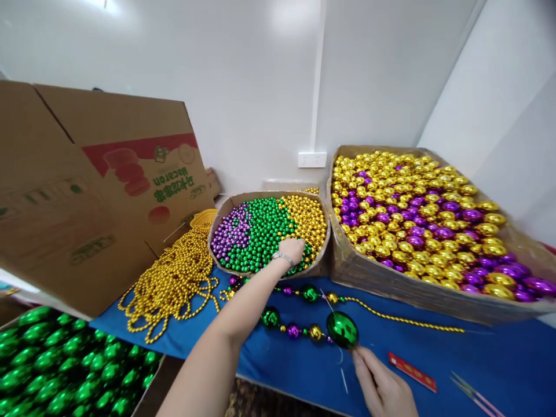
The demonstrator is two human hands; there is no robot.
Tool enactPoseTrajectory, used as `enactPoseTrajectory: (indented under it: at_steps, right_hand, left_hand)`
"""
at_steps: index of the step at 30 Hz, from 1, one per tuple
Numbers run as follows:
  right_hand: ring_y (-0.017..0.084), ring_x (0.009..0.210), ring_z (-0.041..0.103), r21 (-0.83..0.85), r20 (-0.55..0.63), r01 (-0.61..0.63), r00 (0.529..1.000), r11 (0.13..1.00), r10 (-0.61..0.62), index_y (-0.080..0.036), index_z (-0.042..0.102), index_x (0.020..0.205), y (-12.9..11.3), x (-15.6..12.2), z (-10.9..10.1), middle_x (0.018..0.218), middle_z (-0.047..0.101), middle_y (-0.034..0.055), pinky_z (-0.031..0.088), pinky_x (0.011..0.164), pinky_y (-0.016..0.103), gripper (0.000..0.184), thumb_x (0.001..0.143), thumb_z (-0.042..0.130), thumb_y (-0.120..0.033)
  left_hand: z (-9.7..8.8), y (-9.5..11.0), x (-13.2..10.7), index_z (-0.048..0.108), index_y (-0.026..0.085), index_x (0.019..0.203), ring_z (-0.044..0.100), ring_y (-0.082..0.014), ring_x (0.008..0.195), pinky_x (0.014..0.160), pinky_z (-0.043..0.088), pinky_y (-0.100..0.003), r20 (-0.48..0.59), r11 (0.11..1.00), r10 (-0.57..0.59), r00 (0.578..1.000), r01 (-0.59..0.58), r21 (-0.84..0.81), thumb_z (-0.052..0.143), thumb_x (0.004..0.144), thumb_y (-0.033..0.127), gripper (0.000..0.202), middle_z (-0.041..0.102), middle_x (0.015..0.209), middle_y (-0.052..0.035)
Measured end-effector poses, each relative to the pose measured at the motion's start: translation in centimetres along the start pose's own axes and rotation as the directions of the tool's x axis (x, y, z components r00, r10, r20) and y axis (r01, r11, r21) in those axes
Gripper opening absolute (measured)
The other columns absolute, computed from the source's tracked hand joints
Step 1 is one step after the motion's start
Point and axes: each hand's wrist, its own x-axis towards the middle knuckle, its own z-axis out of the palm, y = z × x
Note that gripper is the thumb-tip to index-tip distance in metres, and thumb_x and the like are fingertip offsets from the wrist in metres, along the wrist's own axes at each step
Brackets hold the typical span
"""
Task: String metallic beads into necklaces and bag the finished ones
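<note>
My left hand [292, 249] reaches forward into a small cardboard box [222, 215] of purple, green and gold beads; its fingers curl down into the green and gold beads, so what they grip is hidden. A bracelet sits on that wrist. My right hand [382, 385], low at the front, pinches the thread beside a large green oval bead [342, 329]. That bead ends a partly strung strand [299, 331] of green, purple and gold beads lying on the blue cloth [499, 353].
A big box [391, 278] of gold and purple balls stands at the right. Gold bead chains [174, 284] pile at the left beside a tilted carton [87, 191]. A box of green balls [65, 365] sits bottom left. A red strip [412, 372] and pink-handled scissors [475, 395] lie near my right hand.
</note>
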Motion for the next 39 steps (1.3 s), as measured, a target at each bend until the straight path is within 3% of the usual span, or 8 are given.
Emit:
enactPoseTrajectory:
  at_steps: [9,11,15,18,25,31,36,39]
  right_hand:
    - [0.017,0.07,0.07,0.028,-0.015,-0.01,1.0,1.0,0.01,-0.019,0.065,0.091,-0.3,0.2,-0.9,0.084,0.073,0.0072,0.053,0.061,0.018,0.034,0.094,0.037,-0.039]
    - [0.017,0.069,0.07,0.029,-0.024,-0.013,1.0,0.999,0.014,-0.02,0.065,0.091,-0.5,0.5,-1.1,0.082,0.072,0.0067,0.053,0.061,0.018,0.034,0.094,0.036,-0.038]
    - [0.016,0.068,0.069,0.033,-0.023,-0.008,1.0,0.999,0.009,-0.02,0.064,0.09,-0.8,1.0,-1.2,0.082,0.072,0.0068,0.053,0.059,0.02,0.035,0.094,0.035,-0.038]
    - [0.017,0.069,0.07,0.029,-0.032,0.015,0.999,0.999,-0.014,-0.019,0.064,0.089,-1.0,1.1,-1.0,0.083,0.072,0.0073,0.054,0.062,0.021,0.034,0.094,0.036,-0.037]
    - [0.017,0.071,0.07,-0.022,-0.007,0.023,1.0,0.999,-0.023,-0.02,0.065,0.092,-0.7,0.9,-1.1,0.084,0.073,0.0067,0.054,0.062,0.022,0.035,0.094,0.035,-0.037]
    - [0.018,0.074,0.07,-0.149,-0.036,0.082,0.995,0.985,-0.088,-0.02,0.066,0.094,0.7,0.3,-0.6,0.086,0.073,0.0059,0.054,0.067,0.025,0.035,0.094,0.034,-0.035]
    - [0.018,0.077,0.07,-0.136,0.071,-0.01,0.997,0.991,0.02,-0.021,0.063,0.091,3.5,-0.9,1.4,0.087,0.072,0.0065,0.054,0.064,0.025,0.038,0.095,0.029,-0.037]
    - [0.018,0.065,0.07,-0.155,0.112,-0.049,0.991,0.987,0.067,-0.021,0.061,0.088,5.3,-2.0,2.5,0.077,0.072,0.0057,0.052,0.051,0.024,0.039,0.094,0.026,-0.038]
  left_hand:
    - [-1.3,1.5,-4.9,0.059,0.015,0.111,0.06,-0.0174,0.082,0.073,0.047,-0.03,-0.095,0.877,0.013,0.995,-0.057,-0.476,0.045,0.086,0.026,0.03,0.065,0.09,-0.0076]
    - [-1.2,1.9,-7.0,0.059,0.013,0.111,0.061,-0.0151,0.075,0.067,0.048,-0.027,-0.05,0.683,0.018,0.999,-0.049,-0.729,0.046,0.087,0.033,0.034,0.065,0.088,-0.0081]
    - [-0.4,2.4,-10.7,0.065,0.013,0.096,0.059,-0.0123,0.066,0.062,0.047,-0.025,0.161,-0.096,0.071,0.984,0.167,-0.981,0.07,0.071,0.031,0.031,0.063,0.077,-0.0061]
    - [0.1,2.7,-12.0,0.066,0.013,0.09,0.058,-0.0108,0.064,0.061,0.046,-0.024,0.216,-0.231,0.09,0.972,0.232,-0.945,0.073,0.068,0.026,0.027,0.061,0.074,-0.0038]
    - [0.1,3.1,-12.8,0.068,0.013,0.088,0.057,-0.0111,0.065,0.061,0.046,-0.024,0.163,-0.158,0.066,0.984,0.172,-0.972,0.077,0.065,0.028,0.029,0.06,0.072,-0.0028]
    - [0.2,3.5,-13.2,0.068,0.013,0.089,0.054,-0.0104,0.063,0.061,0.046,-0.023,0.011,0.108,0.057,0.998,0.005,-0.994,0.075,0.066,0.029,0.029,0.061,0.072,-0.003]
    - [3.9,4.6,-13.8,0.068,0.013,0.086,0.054,-0.0111,0.059,0.058,0.044,-0.023,0.057,0.212,0.072,0.996,0.04,-0.977,0.071,0.068,0.034,0.028,0.063,0.07,-0.0037]
    - [7.1,4.6,-14.2,0.07,0.014,0.079,0.057,-0.0144,0.061,0.059,0.044,-0.026,0.042,0.379,0.059,0.997,0.016,-0.925,0.065,0.073,0.038,0.026,0.067,0.07,-0.0059]
